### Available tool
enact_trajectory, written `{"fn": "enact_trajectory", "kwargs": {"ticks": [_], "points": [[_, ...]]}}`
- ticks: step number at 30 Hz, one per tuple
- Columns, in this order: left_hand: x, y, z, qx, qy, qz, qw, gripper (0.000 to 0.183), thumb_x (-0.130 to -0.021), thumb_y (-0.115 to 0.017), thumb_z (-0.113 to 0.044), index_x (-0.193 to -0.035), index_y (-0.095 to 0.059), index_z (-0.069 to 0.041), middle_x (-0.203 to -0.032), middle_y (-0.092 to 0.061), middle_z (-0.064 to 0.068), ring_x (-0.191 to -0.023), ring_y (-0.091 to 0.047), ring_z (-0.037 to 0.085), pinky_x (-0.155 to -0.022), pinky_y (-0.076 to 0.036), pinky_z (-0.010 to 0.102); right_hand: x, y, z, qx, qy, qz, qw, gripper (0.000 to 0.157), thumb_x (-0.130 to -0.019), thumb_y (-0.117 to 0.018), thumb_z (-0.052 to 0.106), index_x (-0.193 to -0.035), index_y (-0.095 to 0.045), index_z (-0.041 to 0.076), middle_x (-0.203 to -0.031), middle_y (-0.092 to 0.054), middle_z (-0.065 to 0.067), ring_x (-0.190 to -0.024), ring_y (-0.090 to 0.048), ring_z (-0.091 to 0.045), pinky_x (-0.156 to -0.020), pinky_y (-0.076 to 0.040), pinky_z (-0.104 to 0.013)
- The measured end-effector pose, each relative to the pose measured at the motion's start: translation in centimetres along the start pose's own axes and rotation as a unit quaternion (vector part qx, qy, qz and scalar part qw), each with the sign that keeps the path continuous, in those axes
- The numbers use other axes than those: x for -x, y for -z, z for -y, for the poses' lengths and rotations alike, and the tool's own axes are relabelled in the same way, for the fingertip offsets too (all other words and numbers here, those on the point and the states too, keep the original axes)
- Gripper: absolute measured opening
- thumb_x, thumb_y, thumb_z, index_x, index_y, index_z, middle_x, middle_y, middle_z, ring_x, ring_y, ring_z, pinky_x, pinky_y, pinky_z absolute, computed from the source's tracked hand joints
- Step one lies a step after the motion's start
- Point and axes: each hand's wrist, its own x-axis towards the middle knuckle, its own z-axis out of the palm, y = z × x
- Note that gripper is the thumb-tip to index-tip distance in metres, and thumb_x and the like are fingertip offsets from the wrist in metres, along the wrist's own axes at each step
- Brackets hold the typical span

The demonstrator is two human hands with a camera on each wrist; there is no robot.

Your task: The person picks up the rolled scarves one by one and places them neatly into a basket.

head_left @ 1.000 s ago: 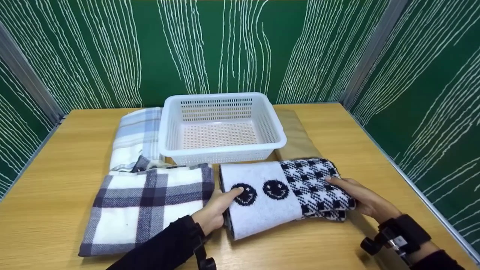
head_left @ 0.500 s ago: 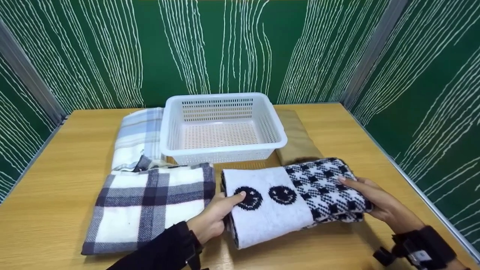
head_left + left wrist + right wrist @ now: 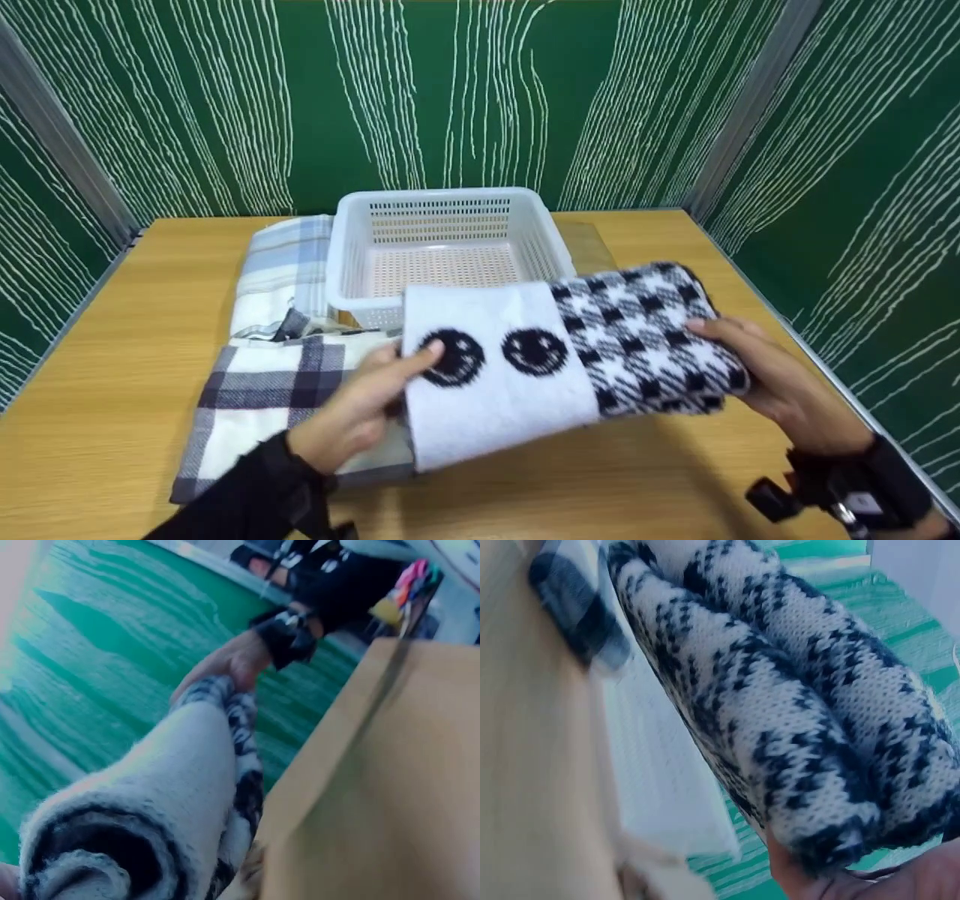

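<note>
A folded knit scarf, white with two black smiley faces on the left and black-and-white houndstooth on the right, is held up off the table. My left hand pinches its left end, thumb on top over one smiley face. At the other end my right hand grips the houndstooth part, thumb on top and fingers hidden beneath. The left wrist view shows the scarf's rolled layers end-on. Seen from the right wrist, two thick folds lie side by side. Behind the scarf stands a white plastic basket, its front partly covered.
To the left lies a folded grey-and-white plaid cloth, partly behind my left hand. A pale blue plaid cloth lies left of the basket, and a tan folded cloth right of it. Green panels edge the wooden table.
Both hands have lifted the scarf from near the table, raising it and bringing it toward the basket's front; its left end has shifted left over the plaid cloth. The grips look the same.
</note>
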Motion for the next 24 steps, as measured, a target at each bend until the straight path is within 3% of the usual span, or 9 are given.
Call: {"fn": "enact_trajectory", "kwargs": {"ticks": [3, 10, 17, 20, 24], "points": [[-0.4, 1.3, -1.7, 0.012, -0.012, -0.014, 0.9998, 0.040, -0.093, -0.062, -0.018, -0.126, -0.050, 0.000, -0.106, -0.067, 0.015, -0.088, -0.066, 0.024, -0.077, -0.055, 0.035, -1.3, -1.9, 0.8, 0.012, 0.017, -0.021, 1.000, 0.020, -0.097, -0.051, 0.013, -0.115, -0.056, 0.004, -0.098, -0.065, -0.009, -0.084, -0.066, -0.019, -0.076, -0.055, -0.028], [-2.7, 4.6, -5.5, 0.012, -0.036, -0.030, 0.9988, 0.045, -0.092, -0.065, -0.023, -0.127, -0.048, -0.001, -0.096, -0.068, 0.007, -0.085, -0.065, 0.019, -0.078, -0.054, 0.031, -5.5, -5.5, 2.4, 0.042, 0.029, -0.040, 0.998, 0.048, -0.095, -0.059, 0.016, -0.131, -0.032, -0.001, -0.102, -0.063, -0.007, -0.087, -0.065, -0.017, -0.082, -0.053, -0.026], [-5.3, 6.1, -8.5, 0.016, -0.075, -0.017, 0.9969, 0.029, -0.095, -0.060, -0.018, -0.117, -0.052, -0.001, -0.083, -0.069, 0.003, -0.074, -0.065, 0.015, -0.069, -0.055, 0.027, -9.8, -6.9, 4.6, 0.011, 0.049, -0.043, 0.998, 0.045, -0.092, -0.064, 0.011, -0.128, -0.039, 0.001, -0.103, -0.064, -0.010, -0.089, -0.065, -0.020, -0.084, -0.052, -0.029], [-6.6, 6.3, -9.6, 0.014, -0.093, -0.028, 0.9952, 0.024, -0.095, -0.059, -0.017, -0.113, -0.052, -0.003, -0.083, -0.068, 0.002, -0.074, -0.065, 0.014, -0.069, -0.054, 0.026, -11.5, -7.1, 5.3, -0.014, 0.058, -0.046, 0.997, 0.042, -0.091, -0.065, 0.008, -0.126, -0.043, 0.001, -0.099, -0.065, -0.011, -0.085, -0.066, -0.021, -0.081, -0.054, -0.029], [-8.3, 6.7, -10.9, -0.001, -0.122, -0.058, 0.9908, 0.032, -0.095, -0.059, -0.017, -0.120, -0.051, 0.001, -0.085, -0.065, 0.002, -0.075, -0.063, 0.013, -0.070, -0.053, 0.024, -14.0, -7.6, 6.0, -0.020, 0.070, -0.069, 0.995, 0.047, -0.089, -0.068, 0.009, -0.128, -0.044, 0.000, -0.097, -0.065, -0.010, -0.083, -0.066, -0.020, -0.079, -0.054, -0.028]]}}
